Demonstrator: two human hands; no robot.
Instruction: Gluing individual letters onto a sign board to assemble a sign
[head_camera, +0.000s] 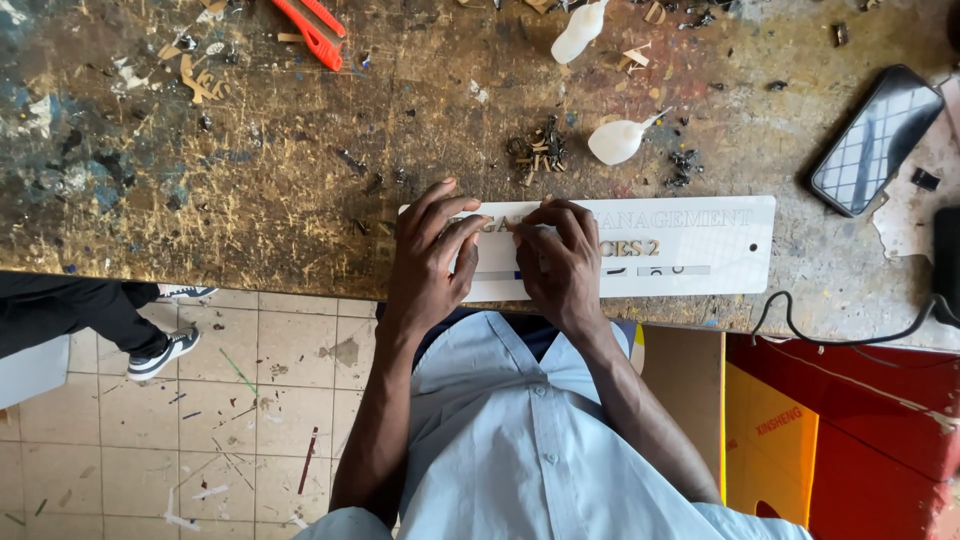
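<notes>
Here, left hand (430, 255) flat, touching sign (700, 250)

White lettered sign plate (690, 245), flat

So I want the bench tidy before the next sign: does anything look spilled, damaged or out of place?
Small dark and tan offcuts lie scattered over the worn, paint-stained wooden bench. Two white squeeze bottles lie on their sides. Both hands, left and right, press on the long white sign plate, which lies straight.
</notes>
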